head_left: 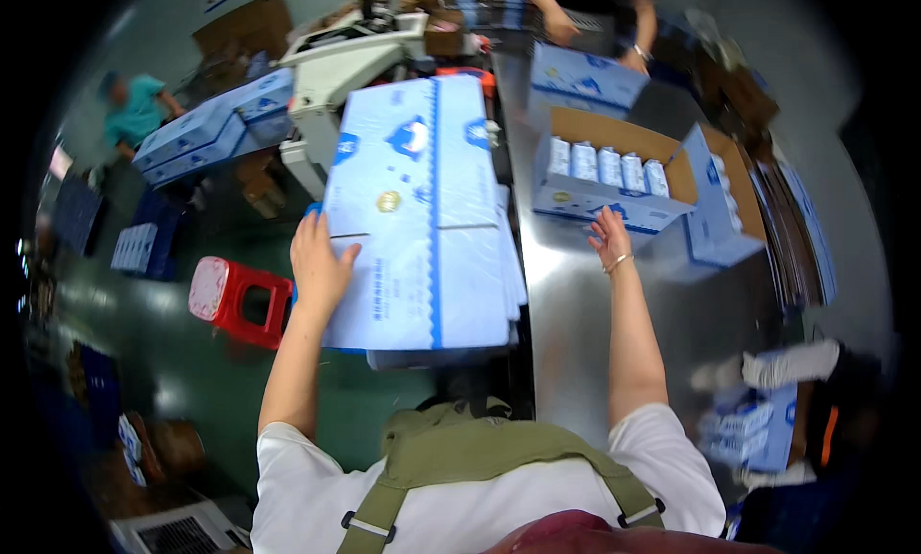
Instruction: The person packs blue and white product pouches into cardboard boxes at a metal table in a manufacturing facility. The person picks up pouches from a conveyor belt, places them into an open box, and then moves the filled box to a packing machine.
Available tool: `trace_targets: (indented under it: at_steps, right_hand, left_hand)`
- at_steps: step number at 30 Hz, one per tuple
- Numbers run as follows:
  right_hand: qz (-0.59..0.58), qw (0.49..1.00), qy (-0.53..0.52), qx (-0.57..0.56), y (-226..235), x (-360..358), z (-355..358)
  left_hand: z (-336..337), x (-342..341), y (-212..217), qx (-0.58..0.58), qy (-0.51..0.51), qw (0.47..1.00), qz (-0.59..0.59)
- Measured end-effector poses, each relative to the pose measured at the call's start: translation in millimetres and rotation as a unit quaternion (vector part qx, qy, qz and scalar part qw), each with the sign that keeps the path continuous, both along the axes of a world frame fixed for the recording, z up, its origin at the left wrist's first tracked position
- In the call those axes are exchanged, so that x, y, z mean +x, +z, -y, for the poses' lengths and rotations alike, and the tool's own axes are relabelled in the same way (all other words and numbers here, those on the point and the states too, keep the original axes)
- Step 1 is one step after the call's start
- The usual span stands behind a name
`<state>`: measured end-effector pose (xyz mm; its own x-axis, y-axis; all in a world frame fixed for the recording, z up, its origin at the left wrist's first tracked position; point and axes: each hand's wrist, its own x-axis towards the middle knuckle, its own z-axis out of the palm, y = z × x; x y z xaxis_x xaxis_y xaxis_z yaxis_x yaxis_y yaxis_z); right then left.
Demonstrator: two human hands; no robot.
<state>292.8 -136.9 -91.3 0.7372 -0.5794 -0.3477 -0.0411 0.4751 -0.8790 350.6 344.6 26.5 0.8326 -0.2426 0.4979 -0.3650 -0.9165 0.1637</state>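
My left hand (pixel 321 263) rests at the left edge of a stack of flat, light-blue printed cartons (pixel 408 290), fingers spread and thumb lying over the top sheet. My right hand (pixel 611 241) is held over the steel table (pixel 566 333) with its fingers apart, close to the near wall of an open carton (pixel 576 201). I cannot tell whether the fingertips touch that wall. A row of several white packs (pixel 609 166) stands inside the carton. To its right, another open carton (pixel 715 218) also holds white packs, partly hidden by its wall.
Across the table, another person's hands (pixel 635 57) are at a blue carton (pixel 585 77). A white machine (pixel 341 84) stands behind the flat stack. A red stool (pixel 240 300) is on the floor at left. At lower right, a gloved hand (pixel 791 364) is near more packs.
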Motion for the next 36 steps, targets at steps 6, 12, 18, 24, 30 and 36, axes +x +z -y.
trace_targets:
  at_steps: [6,12,18,24,30,36]
  right_hand:
    - [0.003,0.866,0.319,-0.384,48,17,-177]
    - [0.066,0.944,0.233,-0.223,84,-22,-185]
    - [0.280,0.942,-0.168,-0.071,125,-169,-94]
    - [0.139,0.802,-0.418,-0.403,147,-364,-42]
    - [-0.132,0.763,0.027,-0.632,150,-458,-113]
    - [-0.278,0.805,0.204,-0.482,64,-530,-166]
  left_hand:
    - [-40,19,-19,-0.202,0.019,0.931,-0.302]
    - [-13,-6,8,-0.444,-0.071,0.884,-0.125]
    - [92,-132,49,-0.470,-0.442,0.764,-0.019]
    - [154,-232,-62,-0.349,-0.511,0.695,-0.366]
    - [243,-191,-65,-0.271,-0.492,0.769,-0.305]
    - [382,-193,35,0.009,-0.676,0.678,-0.288]
